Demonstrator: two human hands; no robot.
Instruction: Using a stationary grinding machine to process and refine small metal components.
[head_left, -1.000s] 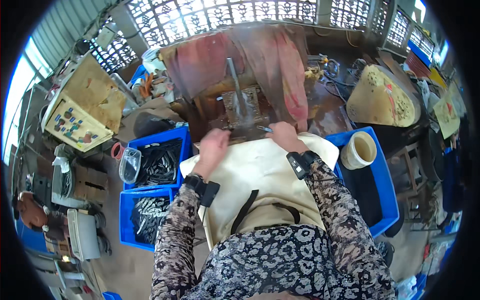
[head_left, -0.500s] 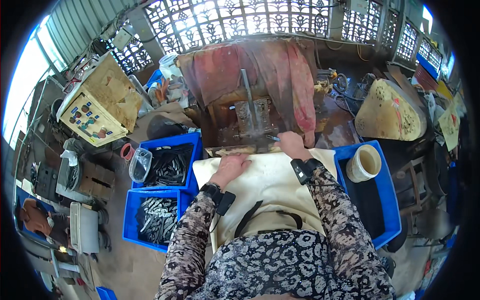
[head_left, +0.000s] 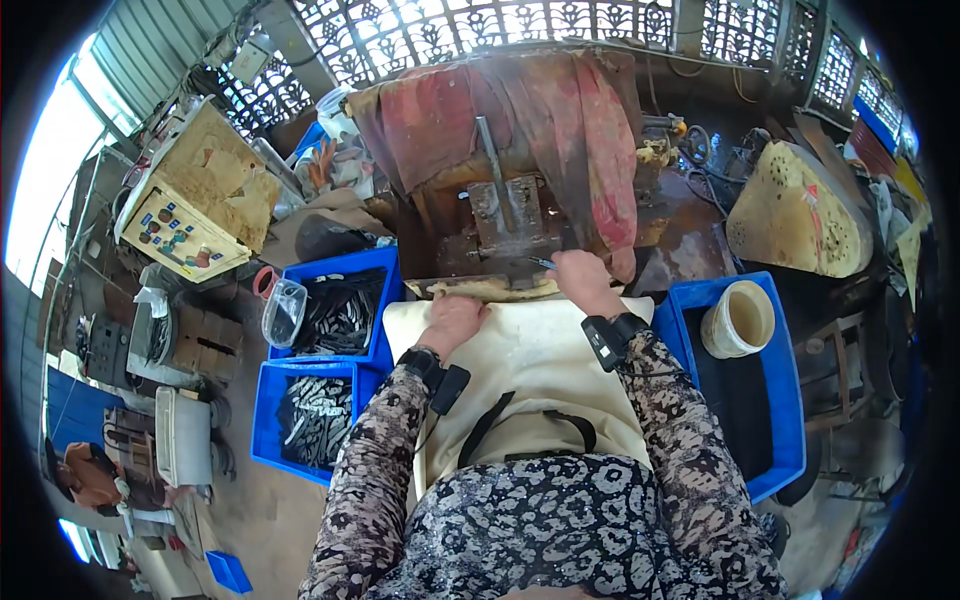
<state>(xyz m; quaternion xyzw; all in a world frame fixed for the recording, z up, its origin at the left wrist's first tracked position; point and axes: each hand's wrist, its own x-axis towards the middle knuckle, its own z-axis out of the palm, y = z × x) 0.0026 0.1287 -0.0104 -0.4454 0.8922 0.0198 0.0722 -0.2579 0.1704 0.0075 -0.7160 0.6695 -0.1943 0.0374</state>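
My right hand (head_left: 583, 280) is closed round the end of a slim metal piece (head_left: 543, 263), too small to identify, which points left over the wet machine bed. Beyond it, a metal rod (head_left: 493, 165) leans on a rusty, wet block (head_left: 508, 215). My left hand (head_left: 456, 318), fingers curled, rests at the upper edge of the cream apron (head_left: 530, 350), beside the worn front ledge (head_left: 490, 288) of the machine. Whatever it may hold is hidden. Stained red cloth (head_left: 430, 140) drapes over the machine's back and sides.
At left stand two blue bins, one with dark strips (head_left: 340, 312), the nearer with shiny metal pieces (head_left: 318, 415); a clear tub (head_left: 285, 312) sits at the rim. On the right, a blue bin (head_left: 790, 400) holds a cream bucket (head_left: 738, 320). A control box (head_left: 190, 205) stands far left.
The whole view has shifted slightly. My left hand's fingers have drawn in more at the apron edge. My right hand keeps its grip on the slim metal piece above the machine bed.
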